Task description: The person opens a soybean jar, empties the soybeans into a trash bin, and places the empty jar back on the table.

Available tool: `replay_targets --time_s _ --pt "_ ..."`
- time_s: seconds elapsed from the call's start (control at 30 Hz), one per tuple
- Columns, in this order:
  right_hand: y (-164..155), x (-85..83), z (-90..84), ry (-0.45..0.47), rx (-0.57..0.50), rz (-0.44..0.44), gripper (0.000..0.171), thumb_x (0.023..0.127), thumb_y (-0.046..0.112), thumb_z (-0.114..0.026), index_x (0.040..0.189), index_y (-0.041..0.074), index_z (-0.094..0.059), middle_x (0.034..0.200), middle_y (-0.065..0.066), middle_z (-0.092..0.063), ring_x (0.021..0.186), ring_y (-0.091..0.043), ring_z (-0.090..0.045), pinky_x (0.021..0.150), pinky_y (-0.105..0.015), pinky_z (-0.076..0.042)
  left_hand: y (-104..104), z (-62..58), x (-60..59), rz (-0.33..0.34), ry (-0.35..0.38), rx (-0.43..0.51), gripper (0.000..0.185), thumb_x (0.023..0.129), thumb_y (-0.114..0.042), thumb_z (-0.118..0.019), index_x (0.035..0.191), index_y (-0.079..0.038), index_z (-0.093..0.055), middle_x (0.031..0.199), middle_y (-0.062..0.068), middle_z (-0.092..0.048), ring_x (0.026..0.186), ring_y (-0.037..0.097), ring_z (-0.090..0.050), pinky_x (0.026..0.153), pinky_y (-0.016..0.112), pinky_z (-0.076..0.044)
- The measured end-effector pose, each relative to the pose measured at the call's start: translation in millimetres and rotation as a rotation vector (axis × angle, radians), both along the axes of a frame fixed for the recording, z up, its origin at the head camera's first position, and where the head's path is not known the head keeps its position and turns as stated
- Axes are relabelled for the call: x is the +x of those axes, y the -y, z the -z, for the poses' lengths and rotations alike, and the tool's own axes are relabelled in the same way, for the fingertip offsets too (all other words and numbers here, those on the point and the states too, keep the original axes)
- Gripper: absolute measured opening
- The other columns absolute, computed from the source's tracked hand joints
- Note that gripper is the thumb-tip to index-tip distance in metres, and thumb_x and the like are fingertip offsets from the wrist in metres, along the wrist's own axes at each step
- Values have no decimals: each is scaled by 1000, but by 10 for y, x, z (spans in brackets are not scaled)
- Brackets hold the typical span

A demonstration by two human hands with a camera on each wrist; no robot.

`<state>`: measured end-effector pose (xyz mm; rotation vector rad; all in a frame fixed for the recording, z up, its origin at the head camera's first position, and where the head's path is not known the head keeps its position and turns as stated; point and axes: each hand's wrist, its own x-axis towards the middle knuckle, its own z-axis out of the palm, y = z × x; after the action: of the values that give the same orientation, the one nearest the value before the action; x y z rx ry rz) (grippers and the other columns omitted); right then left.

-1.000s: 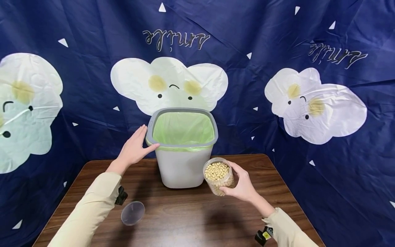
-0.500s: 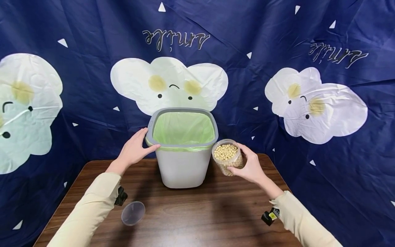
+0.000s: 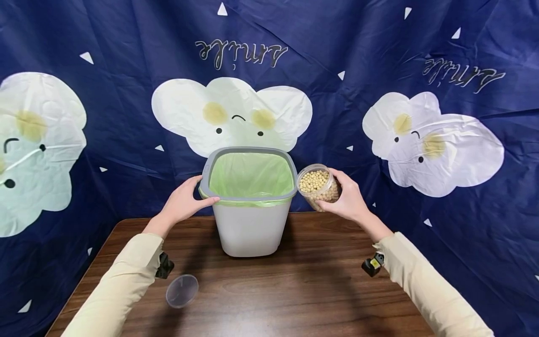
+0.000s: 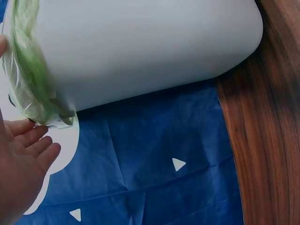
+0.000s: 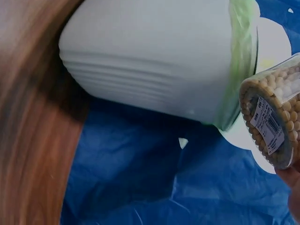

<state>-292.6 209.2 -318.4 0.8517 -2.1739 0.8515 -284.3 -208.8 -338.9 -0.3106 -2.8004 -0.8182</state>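
A pale grey trash can (image 3: 252,229) stands upright on the table, with a darker grey rim (image 3: 205,182) and a green bag liner (image 3: 251,175). My left hand (image 3: 182,201) holds the rim's front left corner, thumb at the front and fingers along the side. In the left wrist view, fingertips (image 4: 41,130) touch the liner's folded edge. My right hand (image 3: 347,199) grips a clear jar (image 3: 324,192) full of pale round beans, lifted beside the rim's right side. The open jar mouth tilts slightly left; its bottom carries a label (image 5: 267,125) in the right wrist view.
A clear round lid (image 3: 182,291) lies on the brown wooden table (image 3: 261,299), front left. Close behind the trash can hangs a dark blue curtain (image 3: 332,117) with white clouds, which also runs along both sides.
My right hand has raised the jar of beans from beside the trash can's lower body to rim height, moving up and slightly right. My left hand has stayed at the rim.
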Motion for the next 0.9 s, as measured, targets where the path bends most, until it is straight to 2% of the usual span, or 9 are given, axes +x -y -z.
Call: replay_targets --time_s 0.27,0.63,0.9 --pt "17 -200 -174 8 57 50 81 53 23 -83 122 -4 -50 112 -18 -57 99 -29 -55 80 -42 -46 8 35 -36 -7 6 21 97 74 -64 -59 141 -1 -28 141 23 -32 127 40 -30 99 55 -28" --pt "136 -338 -277 37 118 120 79 56 29 -80 123 -2 -49 115 -17 -56 102 -30 -54 83 -43 -46 13 3 -21 -12 35 56 98 72 -61 -63 140 0 -29 140 23 -33 127 41 -30 99 55 -28" --pt "190 -467 -285 -34 179 169 77 55 36 -78 118 2 -53 111 -14 -58 97 -27 -57 79 -42 -48 28 7 -38 -8 33 63 98 72 -61 -64 140 0 -29 140 23 -33 127 40 -30 99 55 -29"
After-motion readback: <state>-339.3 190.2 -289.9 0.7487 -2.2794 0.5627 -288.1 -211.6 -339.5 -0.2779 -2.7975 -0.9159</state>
